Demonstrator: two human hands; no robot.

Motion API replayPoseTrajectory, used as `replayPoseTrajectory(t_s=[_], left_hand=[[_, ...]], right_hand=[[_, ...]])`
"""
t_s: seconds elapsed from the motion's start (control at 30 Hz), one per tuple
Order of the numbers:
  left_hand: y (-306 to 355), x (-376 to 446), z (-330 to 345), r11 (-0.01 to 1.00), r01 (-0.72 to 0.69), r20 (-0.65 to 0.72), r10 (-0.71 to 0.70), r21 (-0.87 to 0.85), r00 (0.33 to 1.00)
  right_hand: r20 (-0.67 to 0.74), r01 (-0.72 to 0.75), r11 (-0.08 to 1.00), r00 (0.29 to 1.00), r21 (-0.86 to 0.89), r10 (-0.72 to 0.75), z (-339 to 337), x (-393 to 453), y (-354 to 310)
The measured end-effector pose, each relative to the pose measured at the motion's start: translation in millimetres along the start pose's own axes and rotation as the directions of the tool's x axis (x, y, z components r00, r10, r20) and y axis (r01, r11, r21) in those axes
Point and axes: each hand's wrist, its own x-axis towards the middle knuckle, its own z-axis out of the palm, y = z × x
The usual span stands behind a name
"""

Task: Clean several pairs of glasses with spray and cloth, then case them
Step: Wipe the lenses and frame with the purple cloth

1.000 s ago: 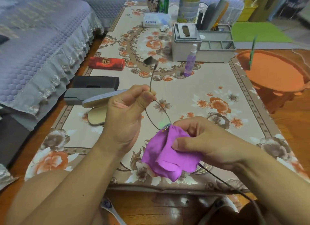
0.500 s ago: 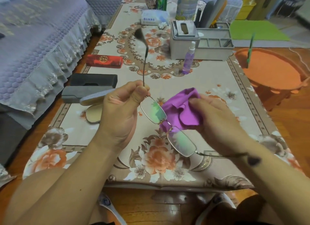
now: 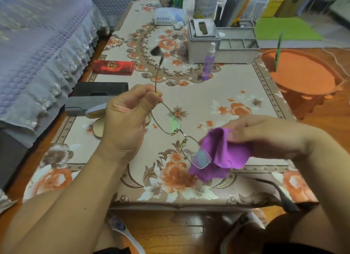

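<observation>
Glasses (image 3: 171, 124) held over the counter (image 3: 236, 87), one end in each hand.

Left to right: red case (image 3: 113, 67), black case (image 3: 100, 89) and grey case (image 3: 83, 106), all closed, along the counter's left edge; an open beige case (image 3: 97, 121), partly hidden behind the left hand (image 3: 126, 119). Left hand fingers (image 3: 140, 93) clamped on the frame's corner at the hinge, temple arm rising past them. Frame slants down to the right; its far lens lies against the purple cloth (image 3: 225, 153). Right hand (image 3: 265, 138) fingers pinch the cloth at the lens edge; whether they touch the lens itself cannot be told. Behind: grey tissue box (image 3: 203, 43); purple spray bottle (image 3: 208, 64) upright before it; grey organiser tray (image 3: 237, 47), its front compartments' contents unclear, tall items standing in the rear.
</observation>
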Motion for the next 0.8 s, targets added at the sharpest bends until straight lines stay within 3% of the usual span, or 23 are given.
replayPoseTrajectory(t_s=[0.1, 0.2, 0.6, 0.7, 0.8], left_hand=[[-2.3, 0.2, 0.4, 0.990, -0.076, 0.031, 0.073, 0.118, 0.997], [-6.3, 0.6, -2.8, 0.972, -0.125, 0.045, 0.118, 0.199, 0.992], [-8.0, 4.3, -4.7, 0.964, -0.136, 0.038, 0.131, 0.229, 0.991], [-10.1, 4.6, -5.9, 0.978, -0.113, 0.008, 0.113, 0.176, 0.994], [-10.5, 5.8, -8.7, 0.979, -0.097, -0.022, 0.103, 0.179, 0.994]], right_hand=[[0.099, -0.042, 0.990, 0.995, 0.132, 0.029, 17.7, 13.3, 4.1], [0.129, -0.050, 0.992, 0.991, 0.113, 0.035, 37.4, 26.2, 8.9], [-0.216, 0.017, 0.999, 0.976, 0.047, -0.007, 51.1, 41.8, 18.3], [-0.244, 0.052, 0.997, 0.968, -0.051, -0.063, 56.7, 41.9, 13.4], [-0.208, 0.055, 0.998, 0.976, -0.044, -0.063, 59.7, 38.7, 8.7]])
